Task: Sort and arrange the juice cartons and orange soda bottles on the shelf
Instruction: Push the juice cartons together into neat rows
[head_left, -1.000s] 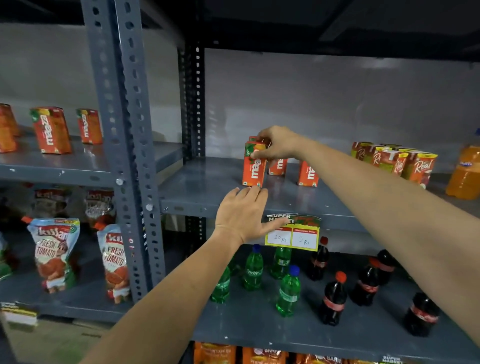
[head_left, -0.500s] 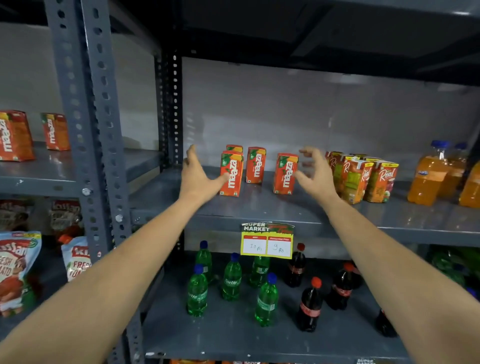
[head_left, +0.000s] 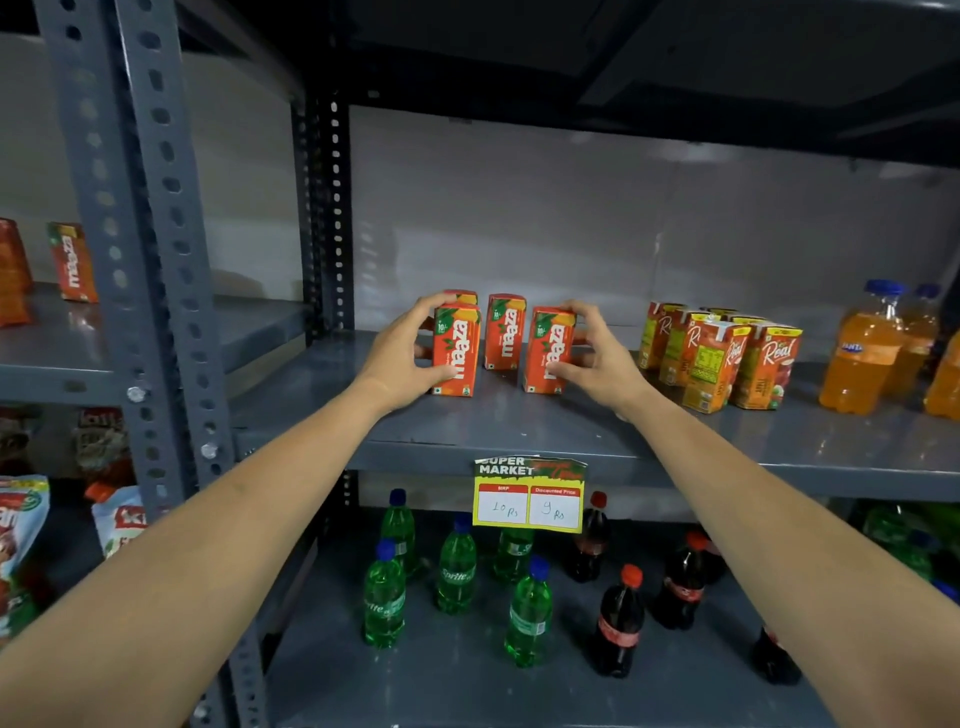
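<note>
- So we've got both hands on the Maaza cartons on the middle shelf (head_left: 519, 426): our left hand (head_left: 402, 358) is cupped round the left front carton (head_left: 457, 351), thumb low on its face and fingers curled over the top, and our right hand (head_left: 597, 358) pinches the right front carton (head_left: 549, 349) the same way from its 3 o'clock side.
- A third carton (head_left: 505, 332) stands loose between them, a bit further back at 12 o'clock, touching neither hand as far as we can tell. Squeeze the two outer ones together too fast and we'd likely bump it over.
- There's another carton tucked behind the left one, mostly hidden, so pushing back could shove it into the wall.
- The Real cartons (head_left: 722, 358) are crowded at 3 o'clock, near our right wrist. A sloppy elbow or a sideways slide could domino them into the orange soda bottles (head_left: 862, 353) further right.
- These cartons look light and tall, so they'd tip easily.
</note>
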